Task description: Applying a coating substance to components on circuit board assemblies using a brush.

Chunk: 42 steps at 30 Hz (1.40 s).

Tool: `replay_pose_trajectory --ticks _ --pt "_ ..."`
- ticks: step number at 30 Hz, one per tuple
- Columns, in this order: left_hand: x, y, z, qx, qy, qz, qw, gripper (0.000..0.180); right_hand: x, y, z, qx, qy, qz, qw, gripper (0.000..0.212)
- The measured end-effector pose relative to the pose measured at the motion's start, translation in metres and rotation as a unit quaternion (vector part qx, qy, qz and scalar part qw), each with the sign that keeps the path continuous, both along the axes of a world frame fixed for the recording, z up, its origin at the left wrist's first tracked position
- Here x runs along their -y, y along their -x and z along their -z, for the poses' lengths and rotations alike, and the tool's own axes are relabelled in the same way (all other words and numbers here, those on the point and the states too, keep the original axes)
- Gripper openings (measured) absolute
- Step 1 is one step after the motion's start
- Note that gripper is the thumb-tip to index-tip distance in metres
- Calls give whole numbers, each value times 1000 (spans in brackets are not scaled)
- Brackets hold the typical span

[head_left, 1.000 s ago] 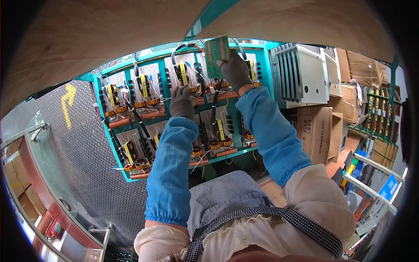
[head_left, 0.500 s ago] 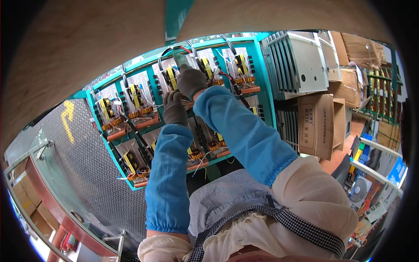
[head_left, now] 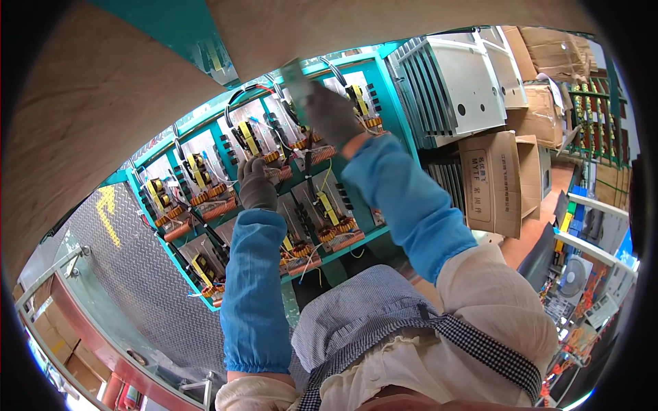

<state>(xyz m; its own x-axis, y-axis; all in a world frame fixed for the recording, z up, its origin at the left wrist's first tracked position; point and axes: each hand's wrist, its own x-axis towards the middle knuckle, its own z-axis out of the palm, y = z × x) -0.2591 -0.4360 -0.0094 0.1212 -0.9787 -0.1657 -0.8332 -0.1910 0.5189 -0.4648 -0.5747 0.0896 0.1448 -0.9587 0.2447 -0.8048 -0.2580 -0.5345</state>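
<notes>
My left hand (head_left: 258, 185), in a dark grey glove, has its fingertips on the lower edge of a circuit board near a yellow-wrapped transformer (head_left: 247, 137) and copper coils. Its fingers are extended and it appears to hold nothing. My right hand (head_left: 332, 109), gloved alike and smeared by motion, is raised over the top row of boards. It grips a blurred, translucent greenish piece (head_left: 295, 81) whose kind I cannot make out. The boards sit in rows in a teal metal frame (head_left: 381, 103), with black cables looping over its far edge.
Grey finned metal housings (head_left: 445, 85) stand right of the frame, beside an open cardboard box (head_left: 491, 181). Patterned metal floor (head_left: 164, 274) with a yellow arrow lies to the left, by a railing (head_left: 62, 288). A large brown surface (head_left: 116, 103) covers the upper left.
My right hand has moved right and away from the left hand, carrying the translucent piece. My left hand has shifted slightly left and nearer to me. The view has also moved a little.
</notes>
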Motion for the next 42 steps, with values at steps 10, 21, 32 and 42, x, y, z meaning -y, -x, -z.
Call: replay_pose_trajectory --ticks 10,21,32,42 --pt "7 8 8 7 13 7 1000 59 29 69 20 -41 -137 74 987 27" --pt "7 12 1 -5 6 -1 1000 61 34 76 37 -101 -213 42 971 31" --pt "12 8 4 0 -10 7 1000 61 49 92 51 -125 -233 99 959 31" --pt "22 19 -9 18 -30 17 999 53 47 111 47 -105 -206 61 971 34"
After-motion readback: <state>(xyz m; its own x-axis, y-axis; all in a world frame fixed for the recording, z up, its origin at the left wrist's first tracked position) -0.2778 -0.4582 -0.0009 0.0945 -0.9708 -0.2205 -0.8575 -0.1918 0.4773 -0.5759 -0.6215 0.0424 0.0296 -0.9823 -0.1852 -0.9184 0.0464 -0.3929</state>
